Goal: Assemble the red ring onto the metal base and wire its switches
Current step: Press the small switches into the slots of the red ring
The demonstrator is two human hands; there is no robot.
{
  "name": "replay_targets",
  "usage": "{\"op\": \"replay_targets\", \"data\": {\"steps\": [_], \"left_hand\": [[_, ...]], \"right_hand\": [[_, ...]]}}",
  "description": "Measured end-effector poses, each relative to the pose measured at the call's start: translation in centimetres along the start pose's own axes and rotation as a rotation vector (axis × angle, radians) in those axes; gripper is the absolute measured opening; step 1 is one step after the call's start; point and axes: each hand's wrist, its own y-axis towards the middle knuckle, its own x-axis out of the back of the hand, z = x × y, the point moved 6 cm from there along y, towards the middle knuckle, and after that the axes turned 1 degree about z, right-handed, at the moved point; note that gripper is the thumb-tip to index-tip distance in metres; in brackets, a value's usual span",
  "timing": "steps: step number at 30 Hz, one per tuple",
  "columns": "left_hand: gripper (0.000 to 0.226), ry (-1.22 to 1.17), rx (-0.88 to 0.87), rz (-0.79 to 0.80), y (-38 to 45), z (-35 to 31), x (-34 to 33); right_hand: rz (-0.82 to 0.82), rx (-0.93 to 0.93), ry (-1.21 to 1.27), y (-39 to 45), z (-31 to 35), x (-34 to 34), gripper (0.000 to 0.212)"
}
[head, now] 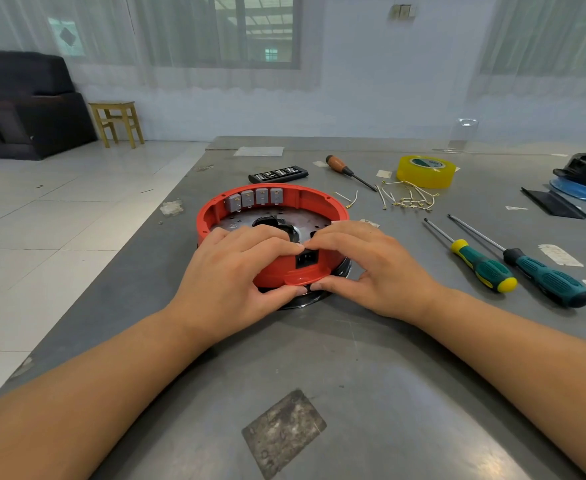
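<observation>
I saw both hands on the near side of the red ring, which sat on the metal base mid-table. L hand fingers curled over the rim, thumb under the lip. R hand likewise, thumb low. Forearms lay flat, angled inward. Four grey switches lined the far inner wall; wires lay apart, prob. loose.

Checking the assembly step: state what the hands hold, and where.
Both the left hand and right hand hold the red ring at its near rim, beside the black socket.
</observation>
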Motion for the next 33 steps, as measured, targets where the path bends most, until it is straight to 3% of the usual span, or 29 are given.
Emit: {"op": "replay_targets", "data": {"steps": [8,14,25,33], "left_hand": [[0.047,0.007,-0.01,0.005,0.0,-0.1,-0.1],[0.049,0.019,-0.01,0.035,-0.1,-0.1,0.0],[0.049,0.057,0.111,0.02,-0.2,-0.2,-0.1],[0.057,0.061,0.179,0.073,-0.1,0.0,-0.1]], "right_hand": [[0.006,-0.004,-0.059,-0.1,0.1,-0.2,0.05],[0.092,-0.152,-0.102,-0.3,-2.3,-0.3,0.087],[0.029,-0.188,-0.089,-0.4,-1.9,-0.5,0.068],[0.069,-0.364,-0.077,-1.3,-1.8,-0.4,0.073]]}}
